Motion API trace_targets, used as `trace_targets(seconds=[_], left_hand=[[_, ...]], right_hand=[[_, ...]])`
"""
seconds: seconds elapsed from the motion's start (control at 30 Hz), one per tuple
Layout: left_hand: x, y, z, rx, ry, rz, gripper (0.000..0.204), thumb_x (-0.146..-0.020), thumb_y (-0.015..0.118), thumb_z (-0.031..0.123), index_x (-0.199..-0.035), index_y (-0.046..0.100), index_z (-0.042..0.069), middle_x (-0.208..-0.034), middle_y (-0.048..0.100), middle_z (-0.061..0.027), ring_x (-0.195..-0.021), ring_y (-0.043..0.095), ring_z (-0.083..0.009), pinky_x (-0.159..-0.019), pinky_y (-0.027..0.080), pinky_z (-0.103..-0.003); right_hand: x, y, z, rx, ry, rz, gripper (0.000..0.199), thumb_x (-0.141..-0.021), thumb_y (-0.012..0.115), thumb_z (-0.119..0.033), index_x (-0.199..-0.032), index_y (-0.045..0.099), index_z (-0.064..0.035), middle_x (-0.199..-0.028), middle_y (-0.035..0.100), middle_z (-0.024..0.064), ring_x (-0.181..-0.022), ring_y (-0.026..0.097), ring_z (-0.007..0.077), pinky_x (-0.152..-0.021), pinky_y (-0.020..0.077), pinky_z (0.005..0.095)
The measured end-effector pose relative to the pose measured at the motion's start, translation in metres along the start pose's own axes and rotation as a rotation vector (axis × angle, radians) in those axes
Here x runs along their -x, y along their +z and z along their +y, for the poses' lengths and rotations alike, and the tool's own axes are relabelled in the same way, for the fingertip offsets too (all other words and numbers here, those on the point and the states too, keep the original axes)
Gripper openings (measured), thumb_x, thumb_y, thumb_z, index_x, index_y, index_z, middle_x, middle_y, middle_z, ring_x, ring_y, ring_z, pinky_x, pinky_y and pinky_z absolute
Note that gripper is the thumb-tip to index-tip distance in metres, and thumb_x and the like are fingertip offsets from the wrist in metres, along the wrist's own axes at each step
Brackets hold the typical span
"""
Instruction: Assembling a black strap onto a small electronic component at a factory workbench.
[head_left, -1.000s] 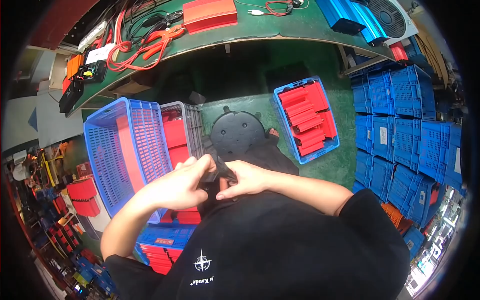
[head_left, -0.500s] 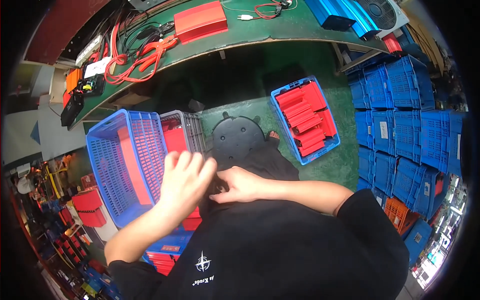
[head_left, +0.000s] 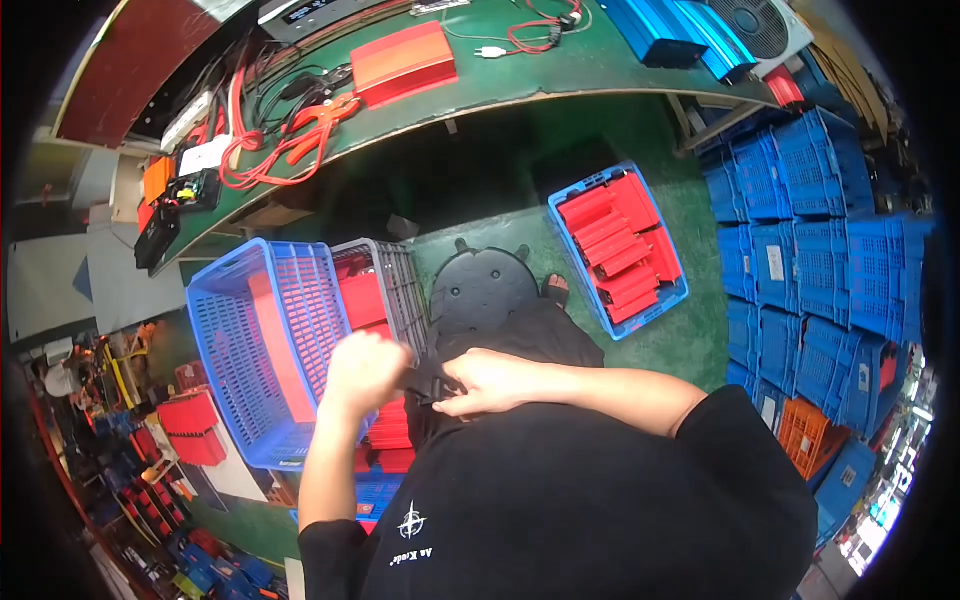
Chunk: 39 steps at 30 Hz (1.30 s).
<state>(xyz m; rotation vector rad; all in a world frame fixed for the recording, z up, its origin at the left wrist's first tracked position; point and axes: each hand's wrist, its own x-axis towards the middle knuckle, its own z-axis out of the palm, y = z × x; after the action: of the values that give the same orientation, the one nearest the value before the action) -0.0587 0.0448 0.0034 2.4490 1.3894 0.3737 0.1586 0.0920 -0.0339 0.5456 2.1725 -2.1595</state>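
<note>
Blue mesh basket (head_left: 262, 350) sits far left with a grey crate (head_left: 385, 290) of red cases just beside it; left hand (head_left: 366, 368) is in front of the crate's near edge, fingers curled shut on a small dark part (head_left: 428, 380) held in the lap area. Right hand (head_left: 487, 383) meets it from the other side, fingers pinched on the same dark part, black round base (head_left: 484, 290) on the floor just beyond both hands. Further right, a blue tray (head_left: 620, 248) of red cases on the green floor, then stacked blue crates (head_left: 810, 240); curved green worktop (head_left: 560, 70) runs across the top.
</note>
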Motion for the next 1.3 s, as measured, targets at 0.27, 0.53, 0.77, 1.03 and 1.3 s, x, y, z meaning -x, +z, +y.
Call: trace_targets(seconds=[0.27, 0.53, 0.77, 1.03, 1.3], left_hand=[[-0.031, 0.018, 0.025, 1.514, -0.972, 0.431, 0.035, -0.089, 0.063, 0.019, -0.119, 0.051, 0.003, -0.077, 0.055, -0.0023, -0.061, 0.053, -0.0087, -0.052, 0.04, -0.024], [-0.017, 0.057, 0.019, 0.169, -0.305, 0.818, 0.012, -0.082, 0.062, 0.014, -0.09, 0.058, 0.007, -0.066, 0.059, -0.0078, -0.058, 0.06, -0.0277, -0.05, 0.047, -0.037], [-0.006, 0.031, 0.022, 1.043, -0.868, 0.683, 0.024, -0.092, 0.059, 0.025, -0.1, 0.06, 0.002, -0.079, 0.063, -0.0104, -0.076, 0.06, -0.0173, -0.069, 0.048, -0.03], [-0.017, 0.048, 0.053, 1.622, -1.17, 1.051, 0.027, -0.095, 0.056, 0.033, -0.102, 0.058, 0.007, -0.092, 0.059, 0.0003, -0.083, 0.05, -0.0086, -0.073, 0.042, -0.026], [0.023, 0.053, 0.072, 0.009, -0.601, 1.084, 0.024, -0.077, 0.066, 0.017, -0.068, 0.047, 0.006, -0.052, 0.051, -0.0092, -0.048, 0.054, -0.0332, -0.041, 0.039, -0.039]], right_hand=[[-0.012, -0.007, -0.014, -0.115, 0.134, -0.105, 0.032, -0.09, 0.059, -0.032, -0.079, 0.059, -0.0021, -0.066, 0.065, 0.0058, -0.061, 0.062, 0.0139, -0.061, 0.0487, 0.0307], [-0.017, -0.003, -0.005, -0.139, 0.243, -0.227, 0.018, -0.094, 0.053, -0.016, -0.089, 0.06, 0.0001, -0.066, 0.065, 0.0026, -0.055, 0.052, 0.0063, -0.053, 0.042, 0.0235], [-0.024, -0.012, -0.02, -0.166, 0.237, -0.269, 0.02, -0.095, 0.049, -0.015, -0.091, 0.057, 0.0028, -0.067, 0.066, 0.0068, -0.055, 0.056, 0.0097, -0.053, 0.0422, 0.0232], [-0.018, -0.013, -0.011, -0.176, 0.169, -0.196, 0.014, -0.093, 0.049, -0.008, -0.091, 0.055, 0.0043, -0.067, 0.065, 0.0114, -0.054, 0.06, 0.0158, -0.052, 0.0453, 0.0257], [-0.044, -0.012, 0.024, 0.062, 0.101, -0.574, 0.015, -0.093, 0.048, -0.004, -0.104, 0.052, 0.0065, -0.076, 0.063, 0.0119, -0.054, 0.06, 0.0199, -0.053, 0.048, 0.0278]])
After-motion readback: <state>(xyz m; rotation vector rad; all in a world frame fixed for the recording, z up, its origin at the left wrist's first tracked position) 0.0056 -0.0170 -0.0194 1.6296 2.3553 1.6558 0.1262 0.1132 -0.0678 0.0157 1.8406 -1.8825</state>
